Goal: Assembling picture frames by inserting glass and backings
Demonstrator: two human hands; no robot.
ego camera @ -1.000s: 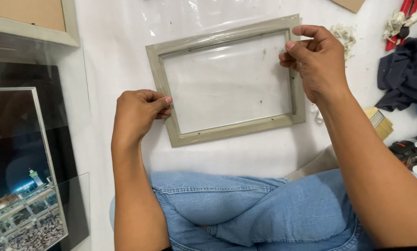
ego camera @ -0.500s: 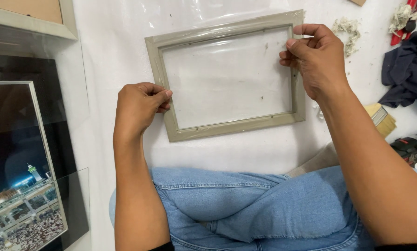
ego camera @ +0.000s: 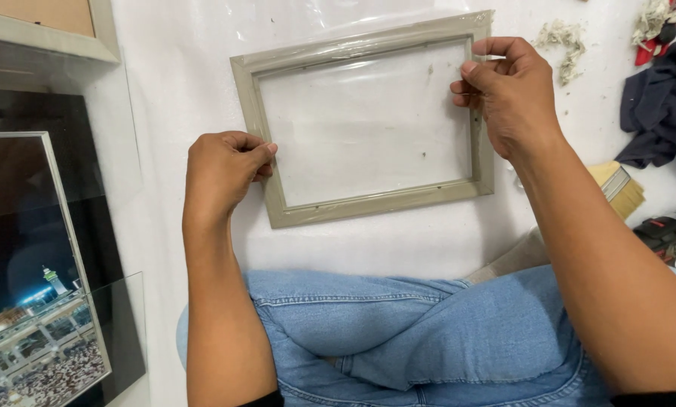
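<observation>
A grey-beige picture frame [ego camera: 368,207], wrapped in clear plastic film, is held flat on the white floor [ego camera: 398,245] ahead of crossed legs in blue jeans [ego camera: 428,339]. Its left rail is pinched by the fingers of the left hand [ego camera: 223,169]; its right rail is pinched by the right hand [ego camera: 507,94]. A paintbrush [ego camera: 616,188] lies to the right.

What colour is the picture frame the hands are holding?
The picture frame is greyish beige, seen best in the head view.
</observation>
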